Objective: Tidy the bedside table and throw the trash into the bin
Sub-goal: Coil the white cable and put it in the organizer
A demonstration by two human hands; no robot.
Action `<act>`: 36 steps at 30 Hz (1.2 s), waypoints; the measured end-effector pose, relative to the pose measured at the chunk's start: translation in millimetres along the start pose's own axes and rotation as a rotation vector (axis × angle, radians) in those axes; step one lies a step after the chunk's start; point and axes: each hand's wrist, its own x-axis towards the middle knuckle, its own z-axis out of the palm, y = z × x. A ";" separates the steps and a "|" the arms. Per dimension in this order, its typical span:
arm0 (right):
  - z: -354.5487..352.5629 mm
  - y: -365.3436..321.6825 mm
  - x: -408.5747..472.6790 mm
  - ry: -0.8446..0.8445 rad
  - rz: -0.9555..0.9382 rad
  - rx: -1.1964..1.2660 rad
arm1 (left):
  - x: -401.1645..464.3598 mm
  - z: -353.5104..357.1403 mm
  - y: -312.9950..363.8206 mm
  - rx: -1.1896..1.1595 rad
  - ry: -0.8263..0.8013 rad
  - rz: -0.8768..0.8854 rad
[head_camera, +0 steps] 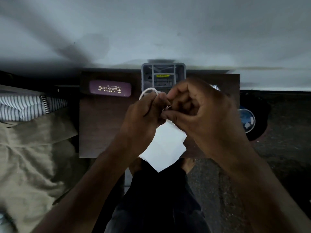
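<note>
Table [104, 132] clutter is down to a few things, and both hands are busy with one of them over its middle. My left hand [143, 113] is curled shut, thumb and fingers pinched on the top of a white paper [165, 145]; a white loop [148, 93] sticks out beyond the knuckles on the far side, probably a cord or band tied to the same item, though I cannot tell for sure. My right hand [200, 111] is half closed, fingertips pressed together at the same spot, where a small metal glint shows — maybe a clip. I judge the two-handed pinch is there to separate or fasten something small, which one hand could not do.

The paper hangs down from the pinch, its lower corner past the near edge of the table, so it is lifted, not lying flat.

Further out, a purple case [110, 89] lies flat at the far left, likely set there out of the way. A grey organiser [144, 71] stands at the far edge against the wall. Something crinkly and silver [214, 87] peeks from behind my right hand — trash, I guess. On the floor to the right sits the bin [246, 121], close enough for a short reach. Bedding [33, 148] fills the left.
</note>
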 end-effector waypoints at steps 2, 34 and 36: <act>-2.6 7.6 3.8 -0.034 -0.091 -0.097 | -1.7 -0.9 2.5 -0.159 -0.088 -0.115; -7.6 58.7 41.0 -0.540 0.165 0.204 | 24.5 6.6 -14.1 0.295 -0.229 -0.089; -4.0 61.2 40.7 -0.493 0.139 0.197 | 31.6 6.4 -17.3 0.236 -0.207 -0.128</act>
